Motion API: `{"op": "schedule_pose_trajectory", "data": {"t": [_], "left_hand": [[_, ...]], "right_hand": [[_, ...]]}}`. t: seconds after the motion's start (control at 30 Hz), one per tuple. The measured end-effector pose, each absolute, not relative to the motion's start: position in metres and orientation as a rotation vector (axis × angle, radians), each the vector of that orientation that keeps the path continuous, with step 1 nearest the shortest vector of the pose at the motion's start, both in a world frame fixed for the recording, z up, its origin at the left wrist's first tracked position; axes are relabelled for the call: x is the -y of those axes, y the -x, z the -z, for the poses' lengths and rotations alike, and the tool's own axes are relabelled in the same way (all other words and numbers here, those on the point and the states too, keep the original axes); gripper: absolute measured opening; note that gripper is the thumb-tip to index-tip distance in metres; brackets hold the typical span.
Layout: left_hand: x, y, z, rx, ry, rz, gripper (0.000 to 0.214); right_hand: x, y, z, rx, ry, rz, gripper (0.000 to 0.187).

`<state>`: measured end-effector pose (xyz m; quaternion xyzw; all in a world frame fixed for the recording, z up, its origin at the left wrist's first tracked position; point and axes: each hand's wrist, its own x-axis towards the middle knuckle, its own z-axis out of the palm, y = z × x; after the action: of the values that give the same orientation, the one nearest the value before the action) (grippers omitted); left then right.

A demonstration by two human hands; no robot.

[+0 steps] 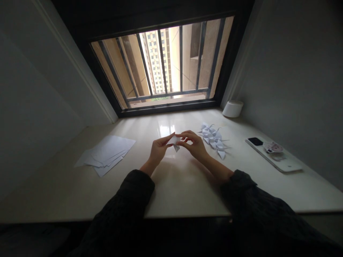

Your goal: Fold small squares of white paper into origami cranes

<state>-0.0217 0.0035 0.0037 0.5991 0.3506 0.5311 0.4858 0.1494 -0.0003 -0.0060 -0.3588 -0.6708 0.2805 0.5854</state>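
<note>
Left sleeve (128,200) and right sleeve (246,200): dark knit, with cuffs set back from the left hand (159,150) and right hand (195,145); wrists bare.

Loose white paper sheets (107,153) are piled on the left of the tabletop (182,192), and folded paper cranes (213,140) are heaped on the right. A smartphone (273,155) in a white case is laid further right. A white cylindrical container (232,108) is set by the wall, below which a barred window (160,64) is framed in black.
</note>
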Motion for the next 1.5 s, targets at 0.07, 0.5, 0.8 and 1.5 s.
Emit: {"op": "schedule_pose_trajectory", "data": {"t": [0.07,0.5,0.8,1.5], "left_hand": [[-0.003,0.022,-0.003,-0.854,-1.464,-1.285,0.046],[-0.002,0.021,-0.001,-0.801,-1.488,-1.284,0.046],[-0.005,0.025,0.003,-0.787,-1.572,-1.276,0.046],[-0.007,0.024,0.005,-0.852,-1.533,-1.328,0.042]], "right_hand": [[0.001,-0.150,0.005,1.571,0.843,-0.617,0.032],[0.008,-0.150,-0.001,1.618,0.915,-0.378,0.023],[0.010,-0.150,-0.002,1.658,0.907,-0.290,0.020],[0.004,-0.148,0.003,1.636,0.829,-0.527,0.022]]}}
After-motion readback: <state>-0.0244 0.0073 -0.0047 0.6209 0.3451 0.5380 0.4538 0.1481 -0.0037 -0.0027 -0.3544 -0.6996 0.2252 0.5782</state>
